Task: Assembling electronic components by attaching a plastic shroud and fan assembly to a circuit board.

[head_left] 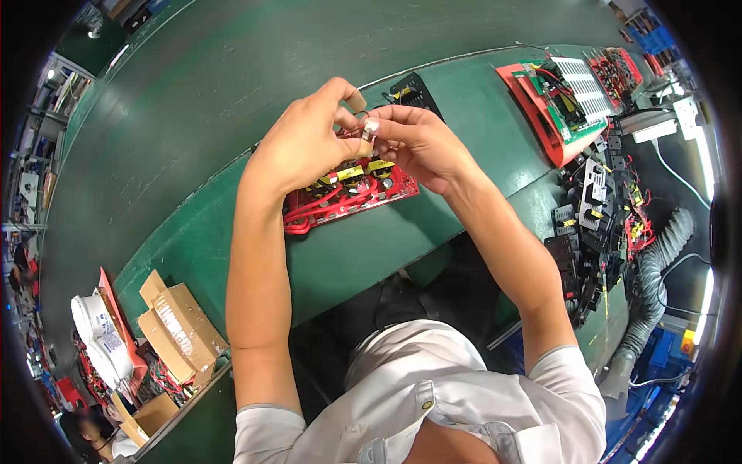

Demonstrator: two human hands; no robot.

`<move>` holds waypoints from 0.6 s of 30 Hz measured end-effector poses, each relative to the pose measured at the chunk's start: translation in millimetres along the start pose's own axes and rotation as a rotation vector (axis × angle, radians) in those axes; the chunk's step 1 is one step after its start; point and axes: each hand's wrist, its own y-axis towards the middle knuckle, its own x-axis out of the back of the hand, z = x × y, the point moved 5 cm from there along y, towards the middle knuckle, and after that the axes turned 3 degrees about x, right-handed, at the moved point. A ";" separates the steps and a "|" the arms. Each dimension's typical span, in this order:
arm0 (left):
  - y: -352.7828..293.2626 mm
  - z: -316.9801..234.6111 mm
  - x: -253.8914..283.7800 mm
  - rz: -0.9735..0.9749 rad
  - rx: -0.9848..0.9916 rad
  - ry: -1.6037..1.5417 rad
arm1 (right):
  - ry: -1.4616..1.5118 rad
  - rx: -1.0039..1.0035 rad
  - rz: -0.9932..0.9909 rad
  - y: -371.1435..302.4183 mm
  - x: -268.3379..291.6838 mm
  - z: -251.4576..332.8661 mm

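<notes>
Above a red circuit board (396,191) with yellow-wrapped transformers (342,176) and thick red wires (308,213), my two hands meet at the fingertips. Between them is a small whitish piece (371,125), seemingly a wire connector, with a thin dark lead beside it. My right hand (425,143) pinches it from the right with thumb and forefinger. From the left, my left hand (303,141) closes its thumb and bent fingers about the same spot; exactly what they grip is partly hidden. Just behind the board lies a black slotted casing part (415,93).
At the right, a green board with a white finned heatsink (584,91) rests on a red sheet (524,116). Black casings (568,267) pile up near a grey flexible duct (666,246). Cardboard boxes (182,329) and white reels (102,340) stand at the lower left.
</notes>
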 end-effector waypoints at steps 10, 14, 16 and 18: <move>0.2 -0.1 1.1 -0.010 -0.008 -0.032 | -0.069 0.043 0.015 -5.4 4.7 7.6; -1.9 -2.4 0.6 0.045 -0.008 -0.022 | -0.149 0.003 0.075 -5.4 8.3 8.7; -2.2 1.8 -1.2 0.059 -0.078 -0.030 | -0.165 -0.017 0.078 -4.6 8.3 9.8; -1.7 7.2 -0.3 0.069 -0.091 -0.040 | -0.180 -0.038 0.084 -2.7 7.8 11.2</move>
